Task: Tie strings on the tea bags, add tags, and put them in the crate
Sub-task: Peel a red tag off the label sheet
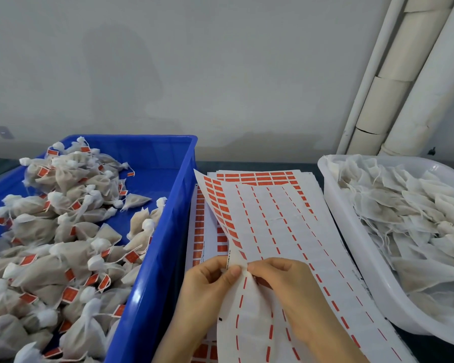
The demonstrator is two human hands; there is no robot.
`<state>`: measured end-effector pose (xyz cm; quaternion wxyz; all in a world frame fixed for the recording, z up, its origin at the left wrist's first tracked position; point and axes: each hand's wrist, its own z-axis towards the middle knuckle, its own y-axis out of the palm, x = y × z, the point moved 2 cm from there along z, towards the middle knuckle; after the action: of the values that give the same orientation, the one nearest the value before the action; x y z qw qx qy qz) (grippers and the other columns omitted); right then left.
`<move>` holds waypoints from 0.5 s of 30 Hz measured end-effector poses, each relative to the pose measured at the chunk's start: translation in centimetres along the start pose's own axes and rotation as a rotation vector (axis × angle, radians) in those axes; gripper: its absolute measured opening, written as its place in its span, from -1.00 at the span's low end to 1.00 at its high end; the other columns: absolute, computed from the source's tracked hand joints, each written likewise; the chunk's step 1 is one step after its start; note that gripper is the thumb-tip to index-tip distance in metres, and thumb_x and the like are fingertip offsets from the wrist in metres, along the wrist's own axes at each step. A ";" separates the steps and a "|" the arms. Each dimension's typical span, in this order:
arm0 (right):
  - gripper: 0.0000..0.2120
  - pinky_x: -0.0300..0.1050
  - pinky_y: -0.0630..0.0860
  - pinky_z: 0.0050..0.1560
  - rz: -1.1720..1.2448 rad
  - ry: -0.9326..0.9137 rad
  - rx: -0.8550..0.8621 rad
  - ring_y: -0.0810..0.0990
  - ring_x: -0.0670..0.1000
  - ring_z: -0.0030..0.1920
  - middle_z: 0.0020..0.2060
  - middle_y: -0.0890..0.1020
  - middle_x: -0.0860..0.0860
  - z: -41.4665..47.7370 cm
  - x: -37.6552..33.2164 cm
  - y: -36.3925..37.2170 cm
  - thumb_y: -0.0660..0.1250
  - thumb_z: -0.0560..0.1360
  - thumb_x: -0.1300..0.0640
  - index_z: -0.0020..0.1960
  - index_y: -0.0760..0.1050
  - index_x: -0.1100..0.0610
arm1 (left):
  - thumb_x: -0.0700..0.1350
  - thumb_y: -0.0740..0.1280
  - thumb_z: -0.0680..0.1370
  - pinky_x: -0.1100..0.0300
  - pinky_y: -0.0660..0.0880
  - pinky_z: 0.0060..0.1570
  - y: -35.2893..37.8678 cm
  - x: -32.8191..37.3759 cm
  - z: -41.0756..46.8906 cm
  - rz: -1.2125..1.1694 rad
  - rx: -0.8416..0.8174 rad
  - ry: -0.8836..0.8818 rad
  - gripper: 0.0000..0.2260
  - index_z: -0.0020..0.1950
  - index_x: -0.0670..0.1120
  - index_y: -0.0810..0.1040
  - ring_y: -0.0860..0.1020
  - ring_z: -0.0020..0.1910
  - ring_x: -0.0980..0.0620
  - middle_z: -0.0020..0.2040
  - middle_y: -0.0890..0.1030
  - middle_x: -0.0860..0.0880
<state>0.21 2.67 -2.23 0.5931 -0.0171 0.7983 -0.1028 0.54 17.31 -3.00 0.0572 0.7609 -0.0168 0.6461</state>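
Note:
A blue crate (165, 231) on the left holds several tied tea bags with red tags (63, 231). On the right a white tub (351, 231) is filled with untied tea bags (409, 213). Between them lie sheets of red tag stickers (273, 218). My left hand (207, 292) and my right hand (291, 292) meet at the near edge of the top sheet. Both pinch it where the sticker layer lifts off the white backing; the peeled layer curls up to the left.
More sticker sheets (202, 347) lie stacked under the top one on the dark table. A grey wall stands close behind, with white pipes (404, 82) leaning up at the right.

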 end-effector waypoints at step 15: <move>-0.78 -0.62 0.30 -0.24 -0.485 -0.379 0.163 0.45 -0.34 -0.27 -0.04 0.61 -0.22 -1.5 -0.7 0.8 0.36 0.44 -0.06 0.08 0.58 -0.10 | -0.09 0.43 0.37 0.30 0.57 -0.31 0.3 0.3 -0.3 -0.158 0.041 0.009 -0.89 -0.13 0.03 0.70 0.68 -0.18 0.01 -0.12 0.71 -0.02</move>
<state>-0.94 3.81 -1.31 0.6890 -0.1783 0.6352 -0.2999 0.23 17.07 -2.67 0.0925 0.7581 0.0568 0.6430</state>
